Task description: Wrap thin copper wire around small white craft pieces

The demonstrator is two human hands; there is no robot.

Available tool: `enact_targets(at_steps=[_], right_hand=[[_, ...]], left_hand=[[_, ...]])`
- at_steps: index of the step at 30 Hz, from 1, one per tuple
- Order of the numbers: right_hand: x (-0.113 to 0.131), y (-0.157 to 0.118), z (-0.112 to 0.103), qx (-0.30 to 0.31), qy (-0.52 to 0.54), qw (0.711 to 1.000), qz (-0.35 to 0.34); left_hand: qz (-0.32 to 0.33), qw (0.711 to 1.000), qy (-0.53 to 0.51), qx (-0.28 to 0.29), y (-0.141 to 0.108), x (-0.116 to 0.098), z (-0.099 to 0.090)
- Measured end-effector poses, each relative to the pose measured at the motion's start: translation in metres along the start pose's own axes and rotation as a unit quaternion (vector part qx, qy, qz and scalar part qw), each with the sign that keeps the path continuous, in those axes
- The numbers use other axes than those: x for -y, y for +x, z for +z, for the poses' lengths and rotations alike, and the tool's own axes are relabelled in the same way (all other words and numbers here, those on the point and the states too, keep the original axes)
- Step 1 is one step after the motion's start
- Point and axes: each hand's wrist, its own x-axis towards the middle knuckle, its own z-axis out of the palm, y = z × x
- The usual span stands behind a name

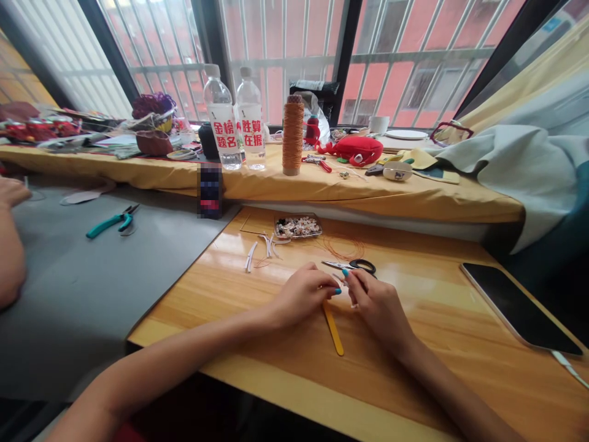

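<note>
My left hand is closed in a pinch over the wooden table. Just across from it, my right hand pinches too, thumb against fingers. A small pale bit shows at the fingertips between the two hands, too small to name. Under the left fingers lies a flat yellow stick, its far end hidden by the hand. Black-handled scissors rest right beyond the right hand. Farther back are a clear box of small beads, loops of thin orange thread and some white strips.
A phone with a white cable lies at the right. On the grey mat are teal pliers; another person's arm is at the left. The cloth-covered sill holds two bottles, an orange thread spool and a red plush.
</note>
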Motion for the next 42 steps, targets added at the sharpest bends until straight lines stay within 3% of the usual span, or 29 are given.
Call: enact_targets(at_steps=[4, 7, 9, 14, 18, 21, 24, 27, 30, 32, 35, 38, 40, 42], right_hand=[[0.004, 0.001, -0.004, 0.043, 0.044, 0.998, -0.022], [-0.003, 0.000, 0.000, 0.086, -0.017, 0.993, -0.074], [-0.008, 0.000, 0.004, 0.096, -0.102, 0.984, -0.107], [-0.012, -0.002, 0.009, 0.069, -0.235, 0.964, -0.107], [-0.009, -0.003, 0.011, 0.031, -0.264, 0.960, -0.094], [-0.007, -0.004, 0.012, 0.003, -0.276, 0.954, -0.112], [-0.005, -0.005, 0.011, -0.031, -0.273, 0.952, -0.133], [-0.005, -0.005, 0.009, -0.083, -0.242, 0.958, -0.126], [-0.006, -0.005, 0.008, -0.079, -0.188, 0.971, -0.126], [-0.007, -0.005, 0.006, -0.043, -0.144, 0.981, -0.123], [-0.006, -0.003, 0.001, 0.018, -0.078, 0.992, -0.095], [-0.001, 0.000, -0.004, 0.074, 0.014, 0.996, -0.040], [0.002, 0.003, -0.009, 0.115, 0.107, 0.987, 0.013], [0.002, 0.007, -0.013, 0.149, 0.207, 0.964, 0.081]], left_hand=[[-0.033, 0.999, -0.032, 0.015, 0.006, 0.010, -0.004], [0.044, 0.997, 0.057, 0.020, 0.009, 0.016, -0.010], [0.118, 0.980, 0.161, 0.018, 0.009, 0.016, -0.014], [0.211, 0.917, 0.338, 0.012, 0.001, 0.006, -0.016], [0.208, 0.915, 0.346, -0.001, -0.004, 0.000, -0.009], [0.147, 0.954, 0.260, -0.015, -0.004, -0.003, -0.005], [0.012, 0.998, 0.048, -0.026, -0.002, -0.004, -0.001], [-0.118, 0.978, -0.173, 0.013, 0.002, -0.001, 0.004], [-0.155, 0.953, -0.258, 0.036, 0.004, 0.003, 0.008], [-0.121, 0.966, -0.230, 0.006, 0.004, 0.005, 0.008], [-0.003, 0.995, -0.091, -0.036, 0.001, 0.007, 0.004], [0.106, 0.993, 0.053, -0.028, -0.001, 0.009, 0.000], [0.137, 0.986, 0.092, -0.025, -0.001, 0.009, -0.002], [0.137, 0.988, 0.063, -0.039, 0.001, 0.009, -0.004]])
